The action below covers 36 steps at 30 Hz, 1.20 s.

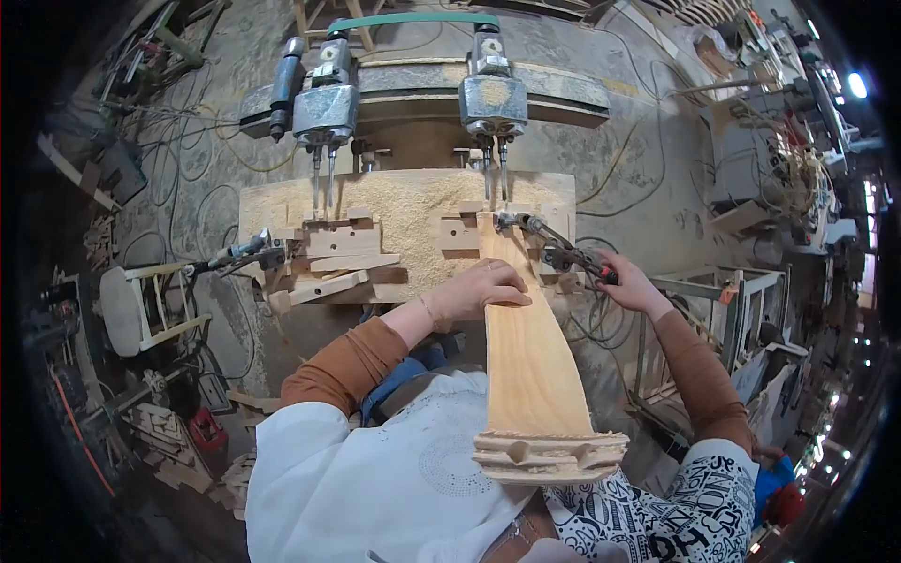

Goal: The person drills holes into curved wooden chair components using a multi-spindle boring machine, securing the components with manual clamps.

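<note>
A curved, flared wooden board (533, 371) runs from the work table toward my chest, its wide near end cut with rough grooves. My left hand (481, 287) is closed over the board's left edge, thumb and fingers pressed on its upper face. At the right, my right hand (631, 284) grips the red-and-black handle of a toggle clamp (566, 255). The clamp's tip (507, 220) is right at the board's narrow far end. Just beyond that end, a pair of drill bits (495, 169) points down from the right drill head (493, 101).
A second drill head (326, 111) with two bits stands left, joined by a green belt (413, 19). Sawdust covers the work table (413, 211). Wooden blocks (343, 246) and another toggle clamp (249, 251) sit at its left. Cables (648, 188) lie across the floor.
</note>
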Each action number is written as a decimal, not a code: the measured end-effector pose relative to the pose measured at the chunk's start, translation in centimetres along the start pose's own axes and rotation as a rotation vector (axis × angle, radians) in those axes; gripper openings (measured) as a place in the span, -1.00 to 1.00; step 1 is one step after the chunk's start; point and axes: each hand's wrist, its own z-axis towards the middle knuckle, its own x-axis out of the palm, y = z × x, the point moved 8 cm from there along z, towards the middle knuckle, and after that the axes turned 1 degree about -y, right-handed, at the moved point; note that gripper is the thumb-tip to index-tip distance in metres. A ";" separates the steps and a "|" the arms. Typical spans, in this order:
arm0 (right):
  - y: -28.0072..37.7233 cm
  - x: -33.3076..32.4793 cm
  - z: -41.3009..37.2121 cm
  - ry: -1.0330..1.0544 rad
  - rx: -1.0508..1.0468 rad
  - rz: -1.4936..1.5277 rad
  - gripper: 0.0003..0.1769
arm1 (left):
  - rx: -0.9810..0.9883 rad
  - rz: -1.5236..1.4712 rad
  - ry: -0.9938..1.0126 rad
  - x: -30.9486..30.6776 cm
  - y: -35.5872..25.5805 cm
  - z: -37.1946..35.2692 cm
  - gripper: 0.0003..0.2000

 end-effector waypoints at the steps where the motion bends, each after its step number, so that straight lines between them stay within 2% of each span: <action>1: 0.1 1.0 1.0 0.150 0.018 0.104 -0.45 | -0.015 0.017 -0.011 -0.2 0.0 0.1 -0.52; 2: 0.6 0.9 1.6 0.163 -0.015 0.106 -0.45 | -0.009 0.008 -0.010 -0.2 -0.1 0.1 -0.53; 4: -0.1 2.0 1.7 0.345 0.020 0.229 -0.35 | -0.021 0.003 0.000 -0.7 -0.7 0.2 -0.59; 5: -0.6 2.4 2.2 0.351 0.014 0.235 -0.35 | -0.030 0.006 0.002 -0.8 -0.5 0.2 -0.59; 7: -1.7 2.8 2.1 0.288 -0.022 0.096 -0.36 | -0.022 -0.018 -0.003 -0.4 -0.2 0.3 -0.62; 8: -1.7 2.8 2.1 0.197 -0.083 0.178 -0.42 | -0.027 -0.030 0.005 -0.1 0.0 0.2 -0.62; 13: -2.0 3.1 2.3 0.040 -0.037 0.149 -0.56 | -0.022 0.009 0.031 -0.1 0.2 0.1 -0.63; 19: 0.0 2.1 2.3 -0.071 -0.122 0.162 -0.55 | -0.031 0.038 -0.004 -0.3 -0.2 0.2 -0.63; 23: -1.4 2.7 2.3 -0.125 -0.062 0.070 -0.45 | -0.002 0.031 0.016 0.2 -0.6 -0.1 -0.66; 27: -2.1 2.3 1.8 -0.223 -0.039 0.064 -0.37 | -0.057 0.103 -0.120 -0.8 -1.4 0.3 -0.69; 29: -1.4 1.7 1.2 -0.251 0.006 0.060 -0.38 | -0.058 0.101 -0.058 -0.1 -1.7 0.3 -0.70; 31: -1.2 1.1 0.5 -0.286 0.061 0.072 -0.39 | -0.171 0.145 -0.106 -1.0 -2.3 0.7 -0.71; 32: -1.5 1.2 0.6 -0.246 0.097 0.082 -0.37 | -0.159 0.138 -0.078 -0.7 -2.4 0.9 -0.71; 34: -2.3 1.8 0.8 -0.206 0.136 0.111 -0.34 | -0.256 0.129 -0.071 -0.4 -1.7 0.7 -0.71; 36: -2.6 2.2 1.1 -0.221 0.070 0.098 -0.32 | -0.254 0.140 -0.060 -0.1 -2.0 0.9 -0.71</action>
